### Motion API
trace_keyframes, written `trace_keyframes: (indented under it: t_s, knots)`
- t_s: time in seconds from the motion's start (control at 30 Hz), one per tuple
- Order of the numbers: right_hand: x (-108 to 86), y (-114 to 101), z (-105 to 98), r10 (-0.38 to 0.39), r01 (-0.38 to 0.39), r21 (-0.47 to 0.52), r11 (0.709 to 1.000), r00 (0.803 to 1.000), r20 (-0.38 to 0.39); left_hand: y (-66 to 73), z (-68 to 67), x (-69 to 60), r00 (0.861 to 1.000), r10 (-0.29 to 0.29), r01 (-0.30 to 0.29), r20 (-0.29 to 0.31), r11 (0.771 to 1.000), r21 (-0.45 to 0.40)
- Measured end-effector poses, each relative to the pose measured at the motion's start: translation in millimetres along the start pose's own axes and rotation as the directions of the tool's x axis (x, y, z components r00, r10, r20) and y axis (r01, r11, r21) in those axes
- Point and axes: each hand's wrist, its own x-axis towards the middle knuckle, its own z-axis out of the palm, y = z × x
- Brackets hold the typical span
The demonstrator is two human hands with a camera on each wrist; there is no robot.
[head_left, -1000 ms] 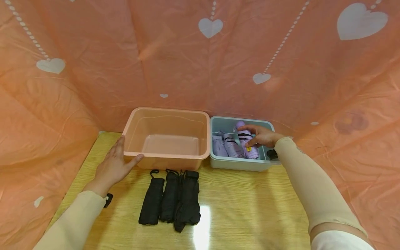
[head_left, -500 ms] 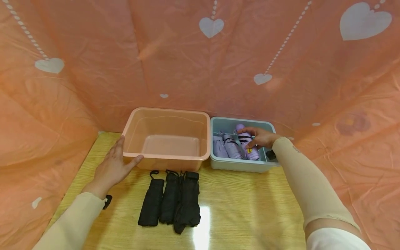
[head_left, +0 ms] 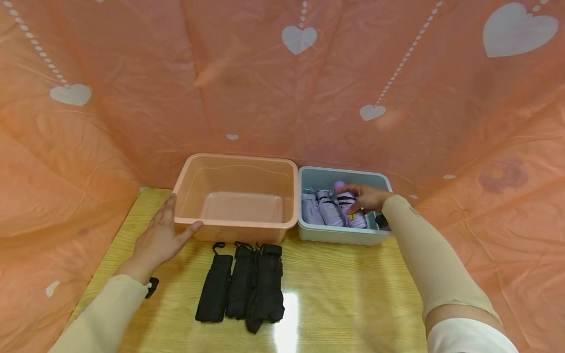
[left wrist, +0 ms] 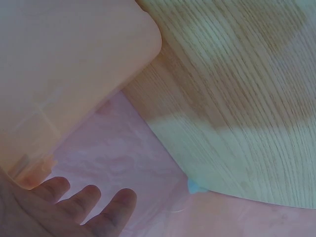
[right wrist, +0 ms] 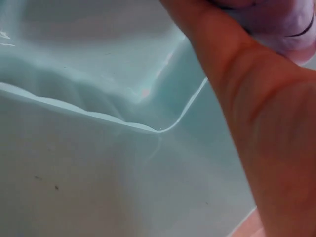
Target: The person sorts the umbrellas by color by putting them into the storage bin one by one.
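Note:
My right hand (head_left: pixel 370 197) reaches into a light blue bin (head_left: pixel 342 237) and grips a folded purple umbrella (head_left: pixel 346 200) with black bands and a yellow tag. Left of it in that bin lie two more purple umbrellas, a banded one (head_left: pixel 330 212) and a plainer one (head_left: pixel 312 211). The right wrist view shows the bin's wall and part of the gripped umbrella (right wrist: pixel 284 19); my fingertips are hidden there. My left hand (head_left: pixel 156 240) rests against the near left corner of an orange bin (head_left: pixel 243 231), fingers along its side and thumb at the front rim.
Three folded black umbrellas lie side by side in front of the orange bin: a left (head_left: pixel 214 289), a middle (head_left: pixel 240 289) and a right (head_left: pixel 267 289). They lie on a wooden table (head_left: pixel 344 294). An orange sheet with white hearts (head_left: pixel 247 88) hangs close behind the bins.
My right hand has lowered the banded purple umbrella a little deeper into the blue bin, beside the other two. My left hand has stayed at the orange bin.

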Motion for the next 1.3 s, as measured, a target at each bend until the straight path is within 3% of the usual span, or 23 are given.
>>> trace_keyframes:
  t_s: [0.47, 1.0, 1.3]
  knots:
    - [5.3, 11.6, 2.9, 0.068, -0.066, -0.053, 0.996, 0.997, 0.021, 1.5, -0.4, -6.9, 1.0, -0.004, 0.004, 0.005, 1.0, 0.009]
    - [10.7, 16.4, 8.5, 0.117, -0.118, 0.018, 0.993, 0.992, 0.039, 2.9, -6.7, -11.7, 1.0, 0.008, -0.008, -0.002, 1.0, 0.008]
    - [14.2, 22.0, 8.8, 0.109, -0.11, 0.035, 0.993, 0.993, 0.039, 3.1, -6.3, -13.1, 1.0, -0.004, 0.004, -0.005, 1.0, 0.007]
